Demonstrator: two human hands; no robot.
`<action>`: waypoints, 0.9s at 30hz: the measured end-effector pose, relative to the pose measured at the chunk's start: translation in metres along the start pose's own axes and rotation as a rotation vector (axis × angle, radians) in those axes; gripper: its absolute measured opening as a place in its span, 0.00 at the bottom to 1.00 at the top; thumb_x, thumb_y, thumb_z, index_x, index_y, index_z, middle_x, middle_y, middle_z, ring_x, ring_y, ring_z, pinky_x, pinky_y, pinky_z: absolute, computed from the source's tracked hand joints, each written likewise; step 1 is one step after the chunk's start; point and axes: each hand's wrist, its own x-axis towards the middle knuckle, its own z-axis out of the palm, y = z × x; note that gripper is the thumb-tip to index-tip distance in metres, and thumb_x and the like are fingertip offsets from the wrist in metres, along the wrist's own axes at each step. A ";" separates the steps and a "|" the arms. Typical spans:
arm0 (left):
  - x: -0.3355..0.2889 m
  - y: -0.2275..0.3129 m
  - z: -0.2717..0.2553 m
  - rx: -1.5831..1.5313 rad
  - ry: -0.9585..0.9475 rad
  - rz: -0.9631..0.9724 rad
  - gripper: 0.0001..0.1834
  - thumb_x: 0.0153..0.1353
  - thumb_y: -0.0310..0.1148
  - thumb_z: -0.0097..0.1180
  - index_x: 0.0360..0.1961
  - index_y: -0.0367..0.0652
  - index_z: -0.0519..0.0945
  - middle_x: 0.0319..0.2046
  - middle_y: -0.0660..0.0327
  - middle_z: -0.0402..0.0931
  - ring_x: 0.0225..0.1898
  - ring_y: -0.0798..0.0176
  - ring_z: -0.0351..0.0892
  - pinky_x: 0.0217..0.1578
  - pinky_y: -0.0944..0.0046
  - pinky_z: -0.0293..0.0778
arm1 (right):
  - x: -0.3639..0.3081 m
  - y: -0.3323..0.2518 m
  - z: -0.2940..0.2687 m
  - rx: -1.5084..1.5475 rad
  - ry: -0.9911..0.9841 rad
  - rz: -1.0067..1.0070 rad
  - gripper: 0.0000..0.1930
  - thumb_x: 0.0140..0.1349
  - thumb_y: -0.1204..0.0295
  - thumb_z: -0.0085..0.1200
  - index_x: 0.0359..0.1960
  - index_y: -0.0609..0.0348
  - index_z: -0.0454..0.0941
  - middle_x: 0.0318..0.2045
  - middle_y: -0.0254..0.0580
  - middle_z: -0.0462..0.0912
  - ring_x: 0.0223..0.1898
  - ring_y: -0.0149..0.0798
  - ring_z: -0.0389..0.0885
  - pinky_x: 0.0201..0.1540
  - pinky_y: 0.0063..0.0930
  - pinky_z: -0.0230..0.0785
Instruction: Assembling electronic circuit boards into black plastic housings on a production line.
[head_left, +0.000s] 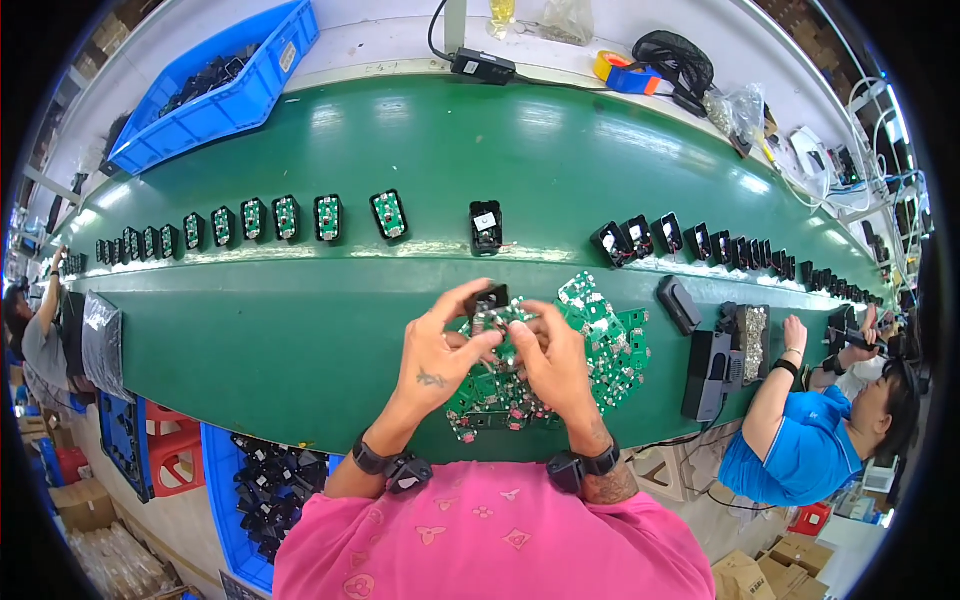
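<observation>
Over the near middle of the green bench, my left hand (432,368) is closed around a small black plastic housing (490,297). My right hand (556,368) pinches a green circuit board (507,345) against that housing. The fingers hide much of both parts, so how far the board sits in the housing cannot be told. Beneath and to the right of my hands spreads a loose pile of green circuit boards (608,345). Straight ahead, a black housing (486,228) without a green board stands by itself in the row.
Housings fitted with green boards (328,218) line up leftward; open black housings (668,232) run rightward. Blue bins stand at far left (215,100) and lower left (225,500). Grey-black devices (706,372) lie right, near a co-worker in blue (800,445). Another person (45,340) works far left.
</observation>
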 end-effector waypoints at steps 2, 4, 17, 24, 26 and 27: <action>-0.001 -0.006 0.000 -0.021 -0.095 0.022 0.36 0.53 0.17 0.64 0.66 0.38 0.69 0.50 0.50 0.79 0.37 0.68 0.84 0.37 0.70 0.83 | 0.003 0.004 -0.001 0.292 -0.164 0.248 0.09 0.68 0.72 0.57 0.40 0.67 0.77 0.23 0.33 0.81 0.22 0.23 0.78 0.19 0.16 0.70; -0.004 0.002 0.008 0.125 -0.031 0.015 0.39 0.51 0.17 0.65 0.66 0.40 0.69 0.51 0.51 0.80 0.36 0.70 0.84 0.36 0.71 0.82 | 0.003 -0.003 -0.005 0.340 -0.163 0.295 0.12 0.67 0.70 0.59 0.39 0.71 0.77 0.29 0.38 0.84 0.25 0.26 0.82 0.26 0.21 0.74; 0.005 -0.021 0.019 0.186 0.039 0.241 0.34 0.52 0.11 0.60 0.63 0.41 0.73 0.54 0.54 0.75 0.42 0.66 0.84 0.42 0.68 0.84 | -0.001 -0.004 -0.003 0.574 -0.104 0.143 0.06 0.67 0.75 0.59 0.35 0.67 0.80 0.22 0.29 0.77 0.18 0.18 0.69 0.19 0.15 0.58; 0.002 -0.019 0.031 0.328 0.118 0.353 0.35 0.47 0.10 0.58 0.59 0.43 0.78 0.53 0.55 0.77 0.38 0.66 0.85 0.40 0.67 0.85 | 0.018 -0.007 -0.033 0.400 -0.208 0.139 0.13 0.66 0.68 0.63 0.26 0.64 0.81 0.18 0.22 0.73 0.21 0.16 0.62 0.21 0.17 0.52; 0.004 -0.019 0.032 0.340 0.107 0.359 0.35 0.48 0.11 0.57 0.59 0.45 0.78 0.53 0.53 0.76 0.37 0.62 0.86 0.38 0.66 0.85 | 0.018 -0.009 -0.031 0.374 -0.194 0.141 0.14 0.65 0.68 0.63 0.25 0.64 0.80 0.17 0.23 0.73 0.21 0.16 0.63 0.20 0.18 0.52; 0.005 -0.019 0.033 0.354 0.095 0.361 0.34 0.48 0.11 0.56 0.60 0.46 0.78 0.53 0.50 0.75 0.36 0.59 0.86 0.36 0.65 0.85 | 0.016 -0.009 -0.030 0.235 -0.162 0.081 0.14 0.64 0.68 0.64 0.25 0.64 0.80 0.17 0.24 0.73 0.20 0.17 0.63 0.20 0.19 0.53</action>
